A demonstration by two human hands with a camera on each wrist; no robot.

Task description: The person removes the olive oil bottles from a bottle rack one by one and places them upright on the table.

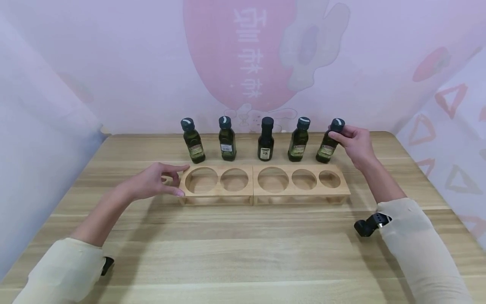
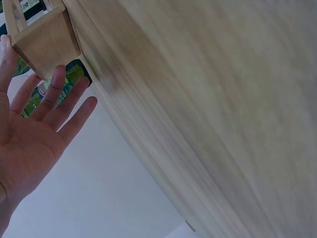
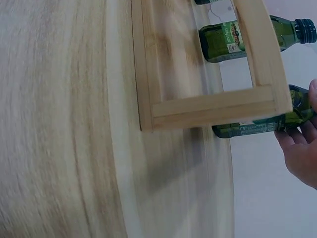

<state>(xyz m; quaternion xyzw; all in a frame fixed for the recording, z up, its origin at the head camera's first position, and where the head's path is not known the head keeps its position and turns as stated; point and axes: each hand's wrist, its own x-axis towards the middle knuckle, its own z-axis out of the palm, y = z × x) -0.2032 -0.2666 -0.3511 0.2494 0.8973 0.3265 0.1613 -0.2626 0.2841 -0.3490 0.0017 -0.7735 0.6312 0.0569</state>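
Observation:
Two light wooden racks stand end to end: the left rack [image 1: 218,200] has two round holes, the right rack [image 1: 300,198] three. At the left rack's outer end, my left hand [image 1: 161,181] touches the corners with thumb and forefinger; the left wrist view shows its fingers spread and fairly straight. My right hand [image 1: 358,145] grips a dark green glass bottle [image 1: 327,145] near its neck, thumb in front. That bottle leans slightly, its base low behind the right rack. In the right wrist view the rack's end hides part of the held bottle [image 3: 262,126].
Behind the racks stand more dark-capped bottles: one at far left [image 1: 194,145], a second [image 1: 227,145], a slimmer dark one [image 1: 265,141] and another [image 1: 298,145]. A printed cloth [image 1: 152,63] rises behind the wooden table [image 1: 243,257].

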